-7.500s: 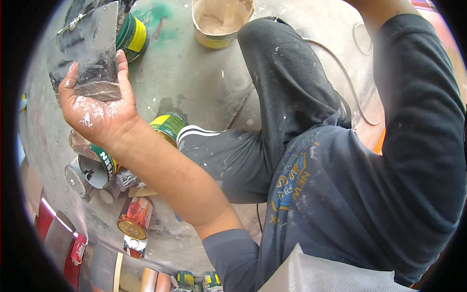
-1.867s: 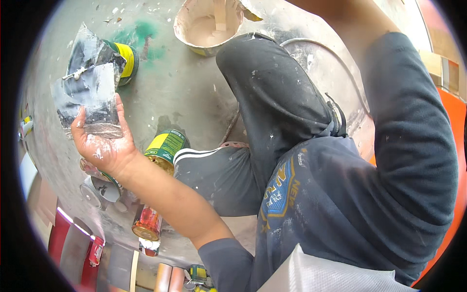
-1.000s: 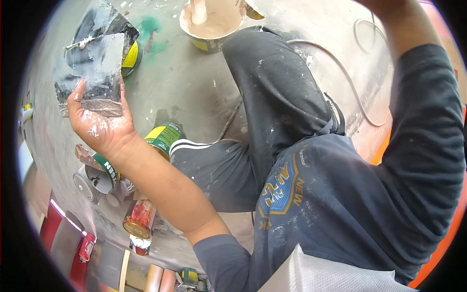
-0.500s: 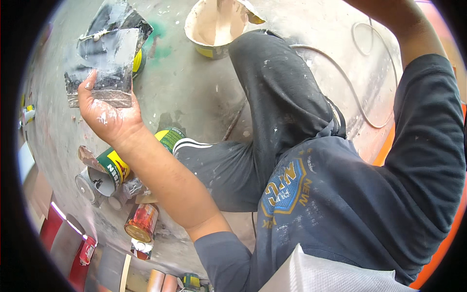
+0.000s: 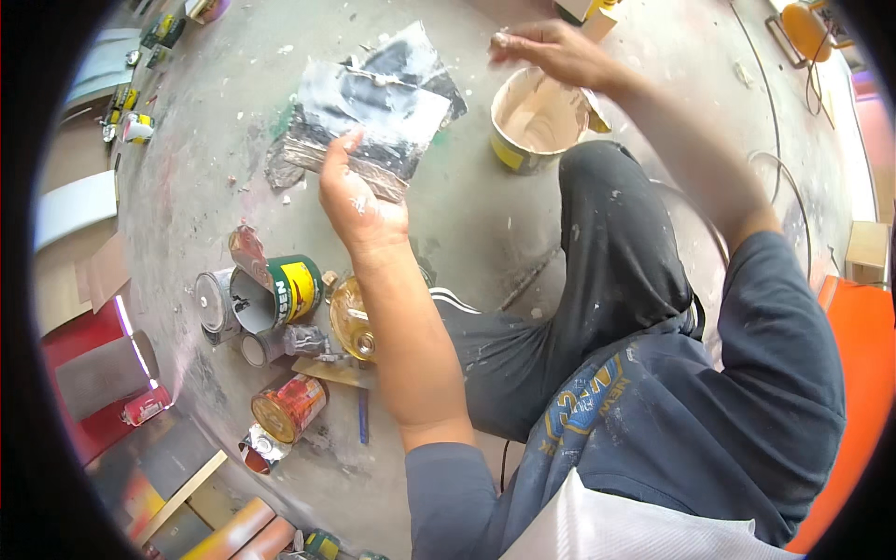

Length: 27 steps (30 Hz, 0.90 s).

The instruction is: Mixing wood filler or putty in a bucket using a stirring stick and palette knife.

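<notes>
Head view, looking down at a person seated on a paint-spattered concrete floor (image 5: 485,233), one knee drawn up. The left hand (image 5: 359,201) is raised and holds a flat smeared board (image 5: 373,117), dark with white and grey filler across its face. The thumb lies on the upper surface and the other fingers (image 5: 341,154) curl under the near edge, pressed together in a firm clamp. The board sits roughly level, above the floor and just left of the bucket.

The right hand (image 5: 551,51) reaches out past the far rim of the cream bucket (image 5: 537,126), whose inside is coated in pale pinkish paste. The fingertips are drawn together as though pinching something small and light-coloured; what it is, I cannot tell, since it is tiny and near the rim of the picture. That hand is clear of the bucket, not in it.

My read: this is the loading stage, with paste being brought from bucket to board. Any next move calls for keeping the board level so nothing slides off, and for a steady reach over the raised knee.

By the left knee lies a cluster of tins: a green and yellow can (image 5: 294,289) on its side, an open grey tin (image 5: 219,299), an amber jar (image 5: 353,317) and an orange-lidded tin (image 5: 287,406).
</notes>
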Each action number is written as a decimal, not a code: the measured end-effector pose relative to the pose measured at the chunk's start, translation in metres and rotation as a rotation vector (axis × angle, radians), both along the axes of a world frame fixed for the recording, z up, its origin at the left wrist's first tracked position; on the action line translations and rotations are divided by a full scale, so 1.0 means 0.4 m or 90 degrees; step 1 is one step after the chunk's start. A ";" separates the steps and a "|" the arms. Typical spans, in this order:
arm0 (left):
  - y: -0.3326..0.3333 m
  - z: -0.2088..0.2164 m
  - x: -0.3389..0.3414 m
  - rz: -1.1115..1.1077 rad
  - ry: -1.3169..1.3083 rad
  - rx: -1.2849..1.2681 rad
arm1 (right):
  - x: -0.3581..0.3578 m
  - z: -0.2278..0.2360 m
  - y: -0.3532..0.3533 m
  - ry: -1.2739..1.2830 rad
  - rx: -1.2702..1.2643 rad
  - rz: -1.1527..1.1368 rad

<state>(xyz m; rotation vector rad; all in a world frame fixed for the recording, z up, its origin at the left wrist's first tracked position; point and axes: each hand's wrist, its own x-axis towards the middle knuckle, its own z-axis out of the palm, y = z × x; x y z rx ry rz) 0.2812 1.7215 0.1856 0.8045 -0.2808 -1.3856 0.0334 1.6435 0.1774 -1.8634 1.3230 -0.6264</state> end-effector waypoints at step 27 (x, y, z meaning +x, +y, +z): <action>0.079 0.169 0.012 0.009 -0.359 -0.081 | 0.084 -0.009 0.028 -0.863 0.354 0.134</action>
